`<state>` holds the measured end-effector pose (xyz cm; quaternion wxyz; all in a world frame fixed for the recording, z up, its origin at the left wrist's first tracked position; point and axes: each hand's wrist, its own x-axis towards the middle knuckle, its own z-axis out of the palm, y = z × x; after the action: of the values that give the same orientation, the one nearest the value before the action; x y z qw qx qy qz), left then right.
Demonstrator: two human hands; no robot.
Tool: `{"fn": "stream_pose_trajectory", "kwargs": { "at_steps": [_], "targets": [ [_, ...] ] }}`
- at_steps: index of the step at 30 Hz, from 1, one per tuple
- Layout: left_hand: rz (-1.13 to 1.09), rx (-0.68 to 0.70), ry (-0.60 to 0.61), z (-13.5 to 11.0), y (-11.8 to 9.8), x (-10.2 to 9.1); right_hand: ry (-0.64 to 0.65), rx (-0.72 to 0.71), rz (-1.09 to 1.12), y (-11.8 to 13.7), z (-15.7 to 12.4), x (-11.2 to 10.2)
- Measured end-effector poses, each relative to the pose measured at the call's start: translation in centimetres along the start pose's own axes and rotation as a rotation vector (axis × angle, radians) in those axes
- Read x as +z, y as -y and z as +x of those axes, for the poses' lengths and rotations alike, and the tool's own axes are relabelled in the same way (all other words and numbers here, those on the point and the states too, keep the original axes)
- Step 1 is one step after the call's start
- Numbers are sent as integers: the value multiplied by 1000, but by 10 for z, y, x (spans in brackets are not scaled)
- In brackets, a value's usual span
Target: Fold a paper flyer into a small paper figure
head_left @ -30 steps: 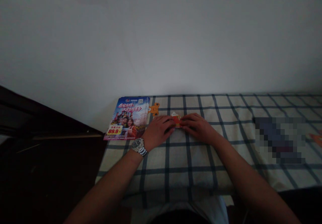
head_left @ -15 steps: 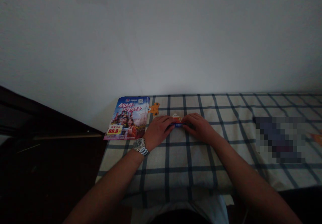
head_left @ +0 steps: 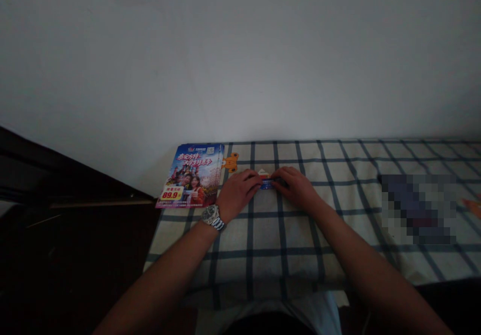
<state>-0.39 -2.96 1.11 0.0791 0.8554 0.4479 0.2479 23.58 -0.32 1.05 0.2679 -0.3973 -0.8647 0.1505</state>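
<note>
A small folded piece of printed paper (head_left: 266, 183), blue with a bit of red and a pale pointed tip, lies on the checked cloth between my hands. My left hand (head_left: 240, 189), with a metal watch (head_left: 212, 217) on its wrist, pinches the paper's left end. At the right end my right hand (head_left: 294, 185) does the same, fingers bent and closed on the edge. My fingers cover both ends of the paper. Left of my left hand lies a stack of glossy flyers (head_left: 191, 177) with a blue top and a yellow price box.
The checked cloth (head_left: 300, 255) covers the surface up to the white wall (head_left: 263, 64). An orange bear figure (head_left: 230, 163) shows beside the flyers. On the right lies a dark pixelated object (head_left: 415, 209). A dark area (head_left: 75, 255) is beyond the left edge.
Both hands still hold the paper. More of its blue printed face shows towards me and less red, as its near part has been turned over a little.
</note>
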Motion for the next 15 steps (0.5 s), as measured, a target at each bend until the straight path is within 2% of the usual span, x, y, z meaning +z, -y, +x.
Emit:
{"fn": "stream_pose_trajectory", "kwargs": {
  "at_steps": [15],
  "targets": [
    [-24,69,66,-2,6,-3,-25,-54,-53,-6,-1,5]
  ]
}}
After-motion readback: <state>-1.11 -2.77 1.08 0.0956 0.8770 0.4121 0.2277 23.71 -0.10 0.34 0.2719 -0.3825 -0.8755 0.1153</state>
